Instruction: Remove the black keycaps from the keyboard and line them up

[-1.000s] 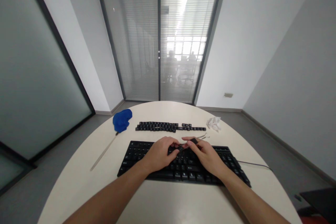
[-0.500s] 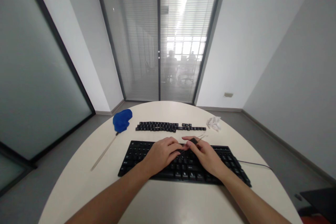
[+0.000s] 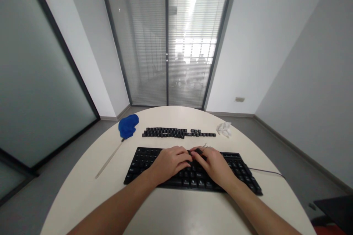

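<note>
A black keyboard (image 3: 176,183) lies on the round table in front of me, with both hands over its upper middle. My right hand (image 3: 213,161) is closed around a small keycap puller (image 3: 198,151), whose black handle shows by the thumb. The puller's thin wires stick out past the fingers, pointing away from me. Close beside it, my left hand (image 3: 172,161) rests on the keys, fingers bent and held together. Its fingertips meet those of the right hand, and whatever they pinch is hidden. The keys right under the fingers cannot be seen.
Behind the keyboard are rows of loose black keycaps (image 3: 165,132). A crumpled white tissue (image 3: 224,129) lies at the back right of the table (image 3: 176,213). At the left are a blue cloth (image 3: 128,126) and a thin pale stick (image 3: 110,159). The keyboard's cable (image 3: 266,171) runs off right.
My right hand has moved slightly left and drawn its fingers in, bringing the puller nearer the left fingertips. Less of the wires shows now. My left hand has barely moved.
</note>
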Action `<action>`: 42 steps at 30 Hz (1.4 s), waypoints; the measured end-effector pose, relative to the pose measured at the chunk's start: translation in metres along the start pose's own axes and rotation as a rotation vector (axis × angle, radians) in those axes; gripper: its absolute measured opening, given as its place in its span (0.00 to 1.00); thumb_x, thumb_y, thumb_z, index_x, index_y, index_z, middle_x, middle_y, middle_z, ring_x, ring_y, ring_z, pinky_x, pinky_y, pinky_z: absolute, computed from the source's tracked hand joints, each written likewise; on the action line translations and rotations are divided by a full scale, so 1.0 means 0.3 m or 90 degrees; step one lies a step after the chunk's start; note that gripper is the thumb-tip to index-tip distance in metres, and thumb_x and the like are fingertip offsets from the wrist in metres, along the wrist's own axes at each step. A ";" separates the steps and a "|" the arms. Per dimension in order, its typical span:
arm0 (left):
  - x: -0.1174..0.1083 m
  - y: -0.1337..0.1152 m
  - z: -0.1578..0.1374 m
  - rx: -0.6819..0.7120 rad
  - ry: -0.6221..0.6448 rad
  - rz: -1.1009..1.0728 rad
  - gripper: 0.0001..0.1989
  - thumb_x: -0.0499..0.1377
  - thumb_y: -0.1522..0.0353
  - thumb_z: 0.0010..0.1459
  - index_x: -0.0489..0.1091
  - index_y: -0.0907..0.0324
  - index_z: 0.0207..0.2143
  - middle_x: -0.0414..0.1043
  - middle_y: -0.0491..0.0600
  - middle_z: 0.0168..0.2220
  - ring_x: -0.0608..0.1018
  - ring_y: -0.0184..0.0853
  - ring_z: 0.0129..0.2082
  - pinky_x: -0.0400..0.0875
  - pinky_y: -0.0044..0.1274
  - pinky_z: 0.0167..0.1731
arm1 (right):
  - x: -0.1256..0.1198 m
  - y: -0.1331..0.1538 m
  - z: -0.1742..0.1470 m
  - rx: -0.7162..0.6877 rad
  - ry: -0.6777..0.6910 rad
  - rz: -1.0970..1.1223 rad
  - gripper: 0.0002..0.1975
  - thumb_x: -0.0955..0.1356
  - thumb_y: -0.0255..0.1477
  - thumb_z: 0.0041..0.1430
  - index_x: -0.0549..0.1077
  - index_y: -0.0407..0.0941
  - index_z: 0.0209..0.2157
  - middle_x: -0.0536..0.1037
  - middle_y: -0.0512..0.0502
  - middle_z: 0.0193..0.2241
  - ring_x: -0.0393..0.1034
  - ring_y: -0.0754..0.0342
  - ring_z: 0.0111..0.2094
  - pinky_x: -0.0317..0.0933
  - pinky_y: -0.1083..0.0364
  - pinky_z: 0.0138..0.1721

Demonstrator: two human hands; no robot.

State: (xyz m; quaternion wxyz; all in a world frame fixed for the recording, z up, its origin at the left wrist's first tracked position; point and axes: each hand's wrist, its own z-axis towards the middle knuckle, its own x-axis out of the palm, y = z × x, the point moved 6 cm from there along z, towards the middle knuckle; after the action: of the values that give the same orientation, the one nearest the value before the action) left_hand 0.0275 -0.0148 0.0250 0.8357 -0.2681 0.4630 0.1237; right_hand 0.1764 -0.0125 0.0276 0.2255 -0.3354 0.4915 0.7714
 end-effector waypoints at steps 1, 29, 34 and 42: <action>-0.001 0.000 0.000 -0.002 0.001 -0.006 0.09 0.55 0.64 0.66 0.73 0.55 0.43 0.74 0.47 0.43 0.75 0.35 0.44 0.68 0.25 0.47 | 0.001 -0.003 0.001 0.003 -0.002 -0.014 0.14 0.62 0.38 0.67 0.78 0.47 0.41 0.82 0.45 0.37 0.76 0.46 0.39 0.65 0.51 0.45; 0.004 0.100 -0.006 -0.208 -0.082 -0.159 0.08 0.63 0.66 0.57 0.73 0.56 0.39 0.75 0.45 0.34 0.76 0.33 0.35 0.70 0.24 0.36 | 0.004 0.005 -0.007 -0.099 0.046 -0.097 0.12 0.65 0.34 0.64 0.76 0.50 0.47 0.81 0.46 0.39 0.74 0.49 0.40 0.66 0.52 0.44; 0.011 0.100 -0.005 -0.196 -0.073 -0.145 0.06 0.62 0.69 0.58 0.72 0.56 0.39 0.76 0.45 0.36 0.77 0.34 0.37 0.70 0.24 0.39 | 0.015 0.001 -0.003 -0.096 0.032 -0.151 0.13 0.66 0.33 0.62 0.76 0.49 0.47 0.81 0.45 0.36 0.74 0.47 0.39 0.66 0.51 0.42; 0.000 0.099 -0.006 -0.197 -0.101 -0.089 0.06 0.62 0.68 0.58 0.71 0.57 0.40 0.75 0.47 0.39 0.75 0.37 0.41 0.69 0.28 0.43 | 0.002 -0.016 0.016 -0.071 0.027 -0.171 0.13 0.65 0.34 0.64 0.76 0.50 0.47 0.82 0.47 0.37 0.75 0.47 0.38 0.66 0.51 0.42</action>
State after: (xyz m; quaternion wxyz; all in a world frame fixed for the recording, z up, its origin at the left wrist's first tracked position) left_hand 0.0127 0.0088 0.0143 0.8248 -0.4148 0.3511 0.1558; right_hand 0.1780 -0.0062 0.0257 0.2972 -0.4266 0.4030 0.7531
